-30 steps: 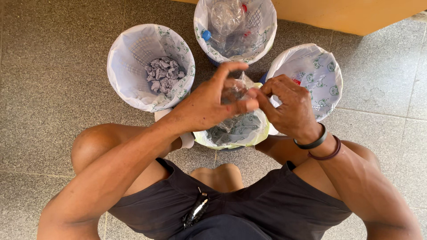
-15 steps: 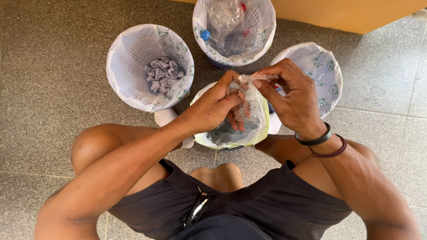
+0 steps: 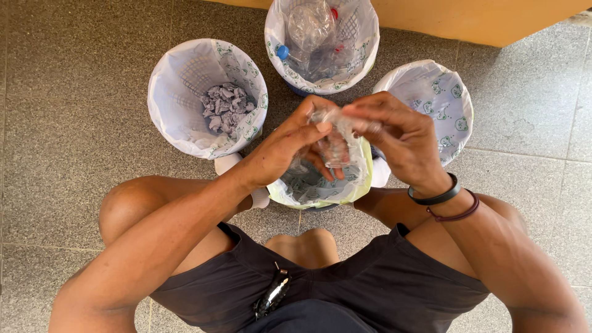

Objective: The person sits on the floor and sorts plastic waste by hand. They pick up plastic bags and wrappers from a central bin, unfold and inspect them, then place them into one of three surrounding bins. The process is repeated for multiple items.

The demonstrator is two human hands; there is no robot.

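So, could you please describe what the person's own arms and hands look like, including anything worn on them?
Both arms are bare, with no sleeves in view, and neither the left hand nor the right hand wears a glove. The right wrist carries two bands: a broad black wristband and, just behind it, a thin dark red cord bracelet. The left wrist shows nothing worn. No rings can be made out on the fingers.

A crumpled piece of clear, thin plastic film (image 3: 336,139) is held up between both hands, pinched at its top edge by the left hand (image 3: 290,148) and the right hand (image 3: 398,139). It hangs loosely, wrinkled and see-through, directly above a small bin lined with a pale patterned bag (image 3: 320,188) on the floor.
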